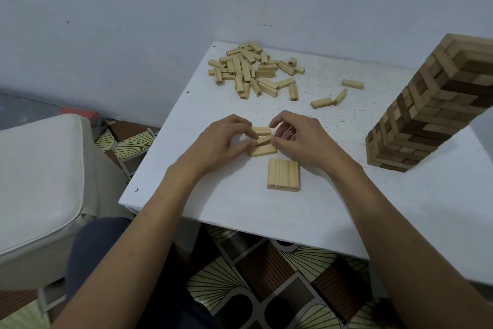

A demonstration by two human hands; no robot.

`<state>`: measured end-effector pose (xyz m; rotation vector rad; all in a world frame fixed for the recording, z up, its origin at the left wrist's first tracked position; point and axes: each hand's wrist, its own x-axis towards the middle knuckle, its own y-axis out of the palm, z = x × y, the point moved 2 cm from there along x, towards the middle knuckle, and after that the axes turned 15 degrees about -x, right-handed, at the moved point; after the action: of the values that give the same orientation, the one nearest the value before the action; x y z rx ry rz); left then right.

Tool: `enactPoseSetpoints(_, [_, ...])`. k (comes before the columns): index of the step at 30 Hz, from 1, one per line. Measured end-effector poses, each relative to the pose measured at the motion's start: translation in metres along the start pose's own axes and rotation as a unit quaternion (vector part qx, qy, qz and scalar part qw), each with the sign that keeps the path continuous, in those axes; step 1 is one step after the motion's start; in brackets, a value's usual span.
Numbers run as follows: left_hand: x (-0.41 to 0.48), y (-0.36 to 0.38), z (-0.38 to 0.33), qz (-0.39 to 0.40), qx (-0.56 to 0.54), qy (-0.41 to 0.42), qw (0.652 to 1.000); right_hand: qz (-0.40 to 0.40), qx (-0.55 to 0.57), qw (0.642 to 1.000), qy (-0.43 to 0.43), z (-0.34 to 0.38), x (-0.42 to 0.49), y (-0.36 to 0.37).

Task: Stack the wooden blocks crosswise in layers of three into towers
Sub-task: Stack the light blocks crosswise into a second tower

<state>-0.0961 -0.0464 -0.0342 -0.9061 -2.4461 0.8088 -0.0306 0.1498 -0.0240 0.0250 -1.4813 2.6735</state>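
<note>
Ok, nearest: three-block layer (283, 174) flat on white surface (346, 195), blocks side by side. Just behind it, left grip (221, 139) and right grip (301, 136) are both narrow, pinching the ends of three loose blocks (262, 140). Blocks look light, stiff, smooth, so prob slide easily; hold by end faces w/ even pressure. Farther: loose block pile (253, 69); tall two-tone tower (426, 104) at right.

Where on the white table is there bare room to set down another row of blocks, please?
Bare table lies along the near edge in front of the flat row of three, and between the right hand and the tall tower. It is crowded at the far corner under the loose pile, and where the left hand and right hand pinch the blocks.
</note>
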Motion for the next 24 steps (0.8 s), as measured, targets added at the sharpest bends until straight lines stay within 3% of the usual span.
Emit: enactPoseSetpoints(24, [0.005,-0.0009,-0.0004,-0.028,0.045,-0.003,0.999,-0.014,-0.058,0.997,-0.045,0.0032,0.0051,0.0039])
